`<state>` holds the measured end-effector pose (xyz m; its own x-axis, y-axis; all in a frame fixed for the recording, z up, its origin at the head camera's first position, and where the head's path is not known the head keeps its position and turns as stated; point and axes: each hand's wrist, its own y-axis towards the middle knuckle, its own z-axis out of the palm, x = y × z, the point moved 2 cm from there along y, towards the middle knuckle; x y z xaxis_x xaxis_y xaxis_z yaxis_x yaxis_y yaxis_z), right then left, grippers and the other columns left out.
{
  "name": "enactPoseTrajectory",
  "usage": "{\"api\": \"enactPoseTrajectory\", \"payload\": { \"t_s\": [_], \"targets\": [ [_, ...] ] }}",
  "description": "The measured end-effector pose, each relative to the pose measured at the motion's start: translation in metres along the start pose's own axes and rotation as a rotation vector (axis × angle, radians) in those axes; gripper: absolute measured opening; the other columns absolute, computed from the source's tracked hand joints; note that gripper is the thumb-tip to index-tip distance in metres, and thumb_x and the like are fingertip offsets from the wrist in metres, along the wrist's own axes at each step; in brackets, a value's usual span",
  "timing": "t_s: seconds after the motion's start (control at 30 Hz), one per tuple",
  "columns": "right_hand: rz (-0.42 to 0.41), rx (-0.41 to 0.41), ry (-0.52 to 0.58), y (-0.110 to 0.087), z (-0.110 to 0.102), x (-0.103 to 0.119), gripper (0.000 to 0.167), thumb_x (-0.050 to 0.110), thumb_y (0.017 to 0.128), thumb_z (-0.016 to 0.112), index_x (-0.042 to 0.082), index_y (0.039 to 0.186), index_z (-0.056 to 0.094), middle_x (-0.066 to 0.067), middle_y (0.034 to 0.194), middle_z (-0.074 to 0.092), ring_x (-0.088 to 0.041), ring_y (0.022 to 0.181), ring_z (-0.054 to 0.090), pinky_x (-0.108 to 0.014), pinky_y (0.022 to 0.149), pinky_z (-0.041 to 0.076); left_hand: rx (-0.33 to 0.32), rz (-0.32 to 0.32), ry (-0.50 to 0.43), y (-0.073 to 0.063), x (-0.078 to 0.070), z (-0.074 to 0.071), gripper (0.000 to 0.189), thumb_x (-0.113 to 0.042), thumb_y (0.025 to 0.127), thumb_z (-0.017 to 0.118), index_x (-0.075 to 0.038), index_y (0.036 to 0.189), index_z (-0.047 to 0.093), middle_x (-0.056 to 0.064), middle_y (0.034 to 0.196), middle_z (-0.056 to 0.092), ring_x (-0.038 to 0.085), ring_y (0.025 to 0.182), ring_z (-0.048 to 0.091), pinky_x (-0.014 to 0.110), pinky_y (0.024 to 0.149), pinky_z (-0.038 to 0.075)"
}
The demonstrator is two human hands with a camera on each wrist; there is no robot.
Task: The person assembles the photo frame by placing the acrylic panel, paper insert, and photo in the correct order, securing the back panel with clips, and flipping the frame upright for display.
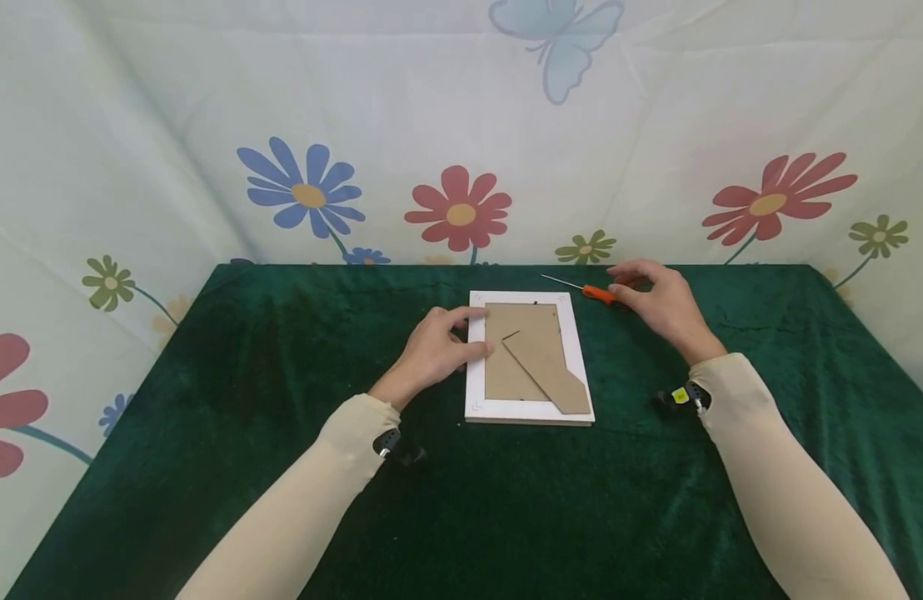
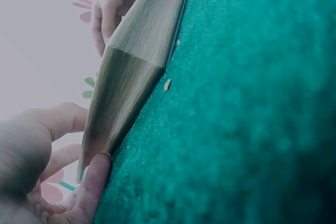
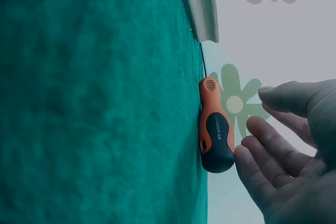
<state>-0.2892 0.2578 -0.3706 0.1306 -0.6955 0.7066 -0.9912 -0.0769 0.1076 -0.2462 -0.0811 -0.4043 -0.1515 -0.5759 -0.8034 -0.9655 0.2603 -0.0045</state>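
A white picture frame (image 1: 475,392) lies face down on the green cloth, its brown backing board (image 1: 499,375) and slanted stand leg (image 1: 559,379) facing up. At its left edge my left hand (image 1: 435,348) pinches the border between thumb and fingers. The left wrist view shows the frame's wood-grained side (image 2: 118,87) close to those fingers. Beyond the frame's upper right corner lies a screwdriver (image 1: 598,293) with an orange and black handle and a thin shaft. My right hand (image 1: 660,304) is beside the handle, fingers loosely bent, holding nothing; whether a fingertip touches the handle I cannot tell.
Green velvety cloth (image 1: 281,358) covers the table. A white curtain (image 1: 401,100) printed with flowers and a butterfly hangs behind the table's far edge. Small pale crumbs (image 2: 167,84) lie on the cloth close to the frame.
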Motion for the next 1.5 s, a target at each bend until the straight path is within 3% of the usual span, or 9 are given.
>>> {"api": "enactPoseTrajectory", "payload": {
  "t_s": [0.4, 0.83, 1.5],
  "targets": [
    [0.013, 0.027, -0.052, 0.006, 0.002, -0.008, 0.037, 0.012, 0.105, 0.067, 0.000, 0.140, 0.063, -0.025, 0.140, 0.058, -0.044, 0.128, 0.051, -0.064, 0.110, 0.043, -0.003, -0.001, 0.008, -0.001, 0.002, 0.001, 0.063, -0.032, 0.096, 0.078, -0.020, 0.154, 0.058, 0.011, 0.124, 0.051, 0.021, 0.081, 0.067, 0.030, 0.071, 0.059],
    [0.068, 0.193, -0.102, 0.010, 0.006, -0.014, 0.048, 0.023, 0.107, 0.066, 0.001, 0.149, 0.057, -0.030, 0.144, 0.054, -0.045, 0.123, 0.049, -0.066, 0.110, 0.039, -0.003, -0.004, 0.009, -0.002, 0.002, 0.000, 0.063, -0.033, 0.096, 0.078, -0.020, 0.154, 0.058, 0.010, 0.122, 0.052, 0.022, 0.081, 0.066, 0.031, 0.071, 0.059],
    [0.094, 0.139, -0.056, 0.014, 0.017, -0.011, 0.044, 0.021, 0.106, 0.068, -0.004, 0.141, 0.061, -0.029, 0.134, 0.060, -0.043, 0.116, 0.053, -0.061, 0.106, 0.044, -0.005, 0.011, 0.004, 0.000, 0.000, 0.000, 0.063, -0.032, 0.095, 0.079, -0.019, 0.154, 0.059, 0.011, 0.123, 0.052, 0.021, 0.078, 0.066, 0.030, 0.069, 0.059]
  ]
}}
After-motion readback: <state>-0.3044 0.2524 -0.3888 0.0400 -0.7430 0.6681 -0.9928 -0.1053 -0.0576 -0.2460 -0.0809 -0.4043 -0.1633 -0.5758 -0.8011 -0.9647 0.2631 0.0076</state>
